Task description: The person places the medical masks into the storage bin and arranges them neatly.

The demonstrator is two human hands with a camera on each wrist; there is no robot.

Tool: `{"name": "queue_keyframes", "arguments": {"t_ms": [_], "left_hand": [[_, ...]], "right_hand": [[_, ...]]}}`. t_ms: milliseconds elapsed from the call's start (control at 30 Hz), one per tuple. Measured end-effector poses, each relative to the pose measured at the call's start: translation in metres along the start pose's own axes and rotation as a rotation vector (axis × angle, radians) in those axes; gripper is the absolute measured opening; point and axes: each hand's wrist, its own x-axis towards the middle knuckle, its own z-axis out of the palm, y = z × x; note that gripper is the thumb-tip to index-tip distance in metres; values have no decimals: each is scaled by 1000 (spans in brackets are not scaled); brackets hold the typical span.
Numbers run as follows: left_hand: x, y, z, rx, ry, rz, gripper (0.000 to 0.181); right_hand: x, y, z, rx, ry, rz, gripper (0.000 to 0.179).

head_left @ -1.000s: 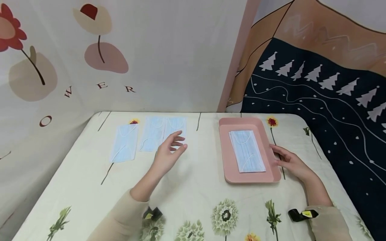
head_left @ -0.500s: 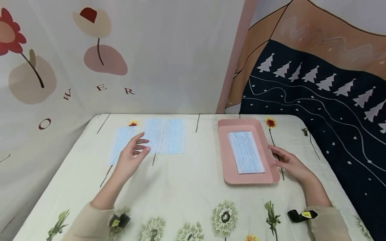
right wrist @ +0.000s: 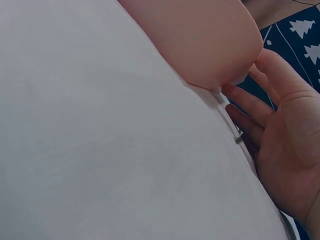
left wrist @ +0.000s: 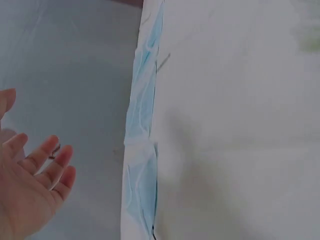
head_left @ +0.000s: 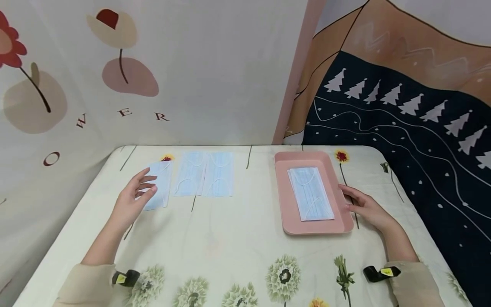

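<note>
Three light-blue face masks lie flat at the back left of the table: a leftmost mask [head_left: 161, 187], a middle mask [head_left: 190, 172] and a right mask [head_left: 218, 175]. My left hand [head_left: 132, 198] hovers over the left edge of the leftmost one, fingers loosely bent and holding nothing; in the left wrist view its palm and fingertips show apart from the masks. A pink tray [head_left: 314, 157] holds a small stack of masks [head_left: 311, 194]. At the tray's right side, my right hand [head_left: 370, 209] rests its relaxed fingertips and thumb against the outer rim.
A flower-print cloth [head_left: 230, 238] covers the table. Behind it hangs a pale curtain [head_left: 215, 76], with a dark tree-print cloth [head_left: 368, 115] at the right. Black wrist devices sit at both sleeves.
My left hand has swept left, from in front of the right mask, past the middle one, to the leftmost mask. The right hand stays at the tray.
</note>
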Motion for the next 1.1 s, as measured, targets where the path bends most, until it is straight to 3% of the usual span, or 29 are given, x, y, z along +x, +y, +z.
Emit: {"name": "queue_keyframes", "arguments": {"t_ms": [400, 1100], "left_hand": [[12, -42, -25, 73, -28, -181, 66], [33, -92, -24, 82, -77, -337, 76]], "right_hand": [[2, 2, -1, -6, -1, -3, 60], [1, 4, 0, -21, 6, 4, 60]]}}
